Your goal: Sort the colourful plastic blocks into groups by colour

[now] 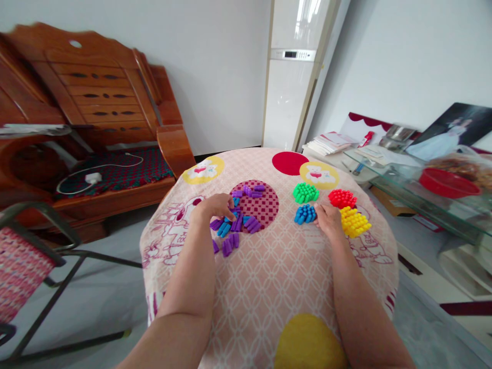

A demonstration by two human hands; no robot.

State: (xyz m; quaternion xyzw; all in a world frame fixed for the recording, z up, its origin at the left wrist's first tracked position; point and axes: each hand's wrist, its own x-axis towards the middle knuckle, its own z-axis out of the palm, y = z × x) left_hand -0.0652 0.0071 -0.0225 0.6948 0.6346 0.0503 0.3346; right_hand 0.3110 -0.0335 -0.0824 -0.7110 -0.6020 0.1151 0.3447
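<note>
My left hand [218, 206] reaches over a loose spread of purple pieces [252, 224] and blue pieces [223, 229], small ribbed plastic tubes. Its fingers point down among them and look apart, with no piece plainly between them. On the other side, my right hand [328, 219] rests beside an upright blue cluster [305, 214], its fingertips drawn together against the cluster's right edge. Whatever lies between those fingertips is hidden. Around it stand a green cluster [305, 193], a red cluster [342, 198] and a yellow cluster [355, 222], each made of several similar pieces.
A patterned pink cloth covers the round table [265, 287]. To the left are a carved wooden bench [96, 92] and a metal-framed chair [26, 266]. A glass shelf [403, 177] at the right holds a red bowl [448, 183]. A white cabinet-like unit [288, 97] stands behind.
</note>
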